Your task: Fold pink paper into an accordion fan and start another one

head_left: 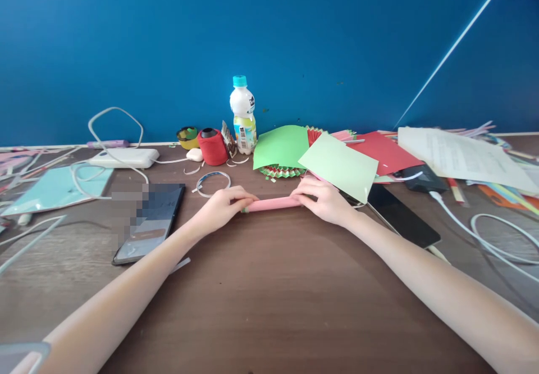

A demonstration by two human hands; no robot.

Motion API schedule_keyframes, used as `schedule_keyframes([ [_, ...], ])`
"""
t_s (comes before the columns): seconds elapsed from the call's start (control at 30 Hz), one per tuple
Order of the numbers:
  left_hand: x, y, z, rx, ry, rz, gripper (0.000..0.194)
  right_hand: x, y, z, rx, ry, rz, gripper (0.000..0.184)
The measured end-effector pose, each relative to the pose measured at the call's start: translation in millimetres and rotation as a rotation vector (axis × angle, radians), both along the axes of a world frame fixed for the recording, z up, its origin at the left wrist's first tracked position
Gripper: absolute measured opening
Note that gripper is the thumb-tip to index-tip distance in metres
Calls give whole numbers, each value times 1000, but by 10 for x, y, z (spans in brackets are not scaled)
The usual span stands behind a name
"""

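A narrow pink paper strip [273, 204], folded or rolled, lies level just over the brown table. Its left end, where a bit of green shows, is pinched in the fingers of my left hand [227, 205]. My right hand [322, 199] grips the other end, fingers closed on it. Right behind my right hand a pale green paper sheet [343, 163] leans over other papers. A green sheet [282, 148] rests behind the strip on a pleated red and green paper piece [282, 172]. Near my left hand lies a thin looped band [213, 183].
A bottle [244, 115] stands by the blue wall beside a red roll [213, 147]. To the left are a tablet-like device [170, 217], a white power strip [126, 158] and cables. On the right lie a dark phone [402, 215], red paper [383, 152], printed sheets [458, 155] and a white cable [467, 245].
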State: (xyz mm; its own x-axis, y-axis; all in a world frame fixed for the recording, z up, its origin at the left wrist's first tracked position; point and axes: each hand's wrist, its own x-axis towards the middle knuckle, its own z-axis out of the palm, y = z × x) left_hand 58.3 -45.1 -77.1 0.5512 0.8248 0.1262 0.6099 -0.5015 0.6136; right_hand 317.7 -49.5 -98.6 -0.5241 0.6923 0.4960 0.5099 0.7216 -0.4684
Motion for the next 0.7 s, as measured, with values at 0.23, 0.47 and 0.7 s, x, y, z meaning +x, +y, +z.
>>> schedule_keyframes([
  [0.23, -11, 37, 31, -45, 70, -12, 23, 33, 49, 11, -127, -37, 6, 18],
  [0.47, -41, 35, 29, 161, 234, -106, 19, 96, 79, -4, -135, -162, 27, 19],
  [0.7, 11, 1, 38, 146, 264, -98, 17, 41, 50, 2, -141, -171, 5, 10],
])
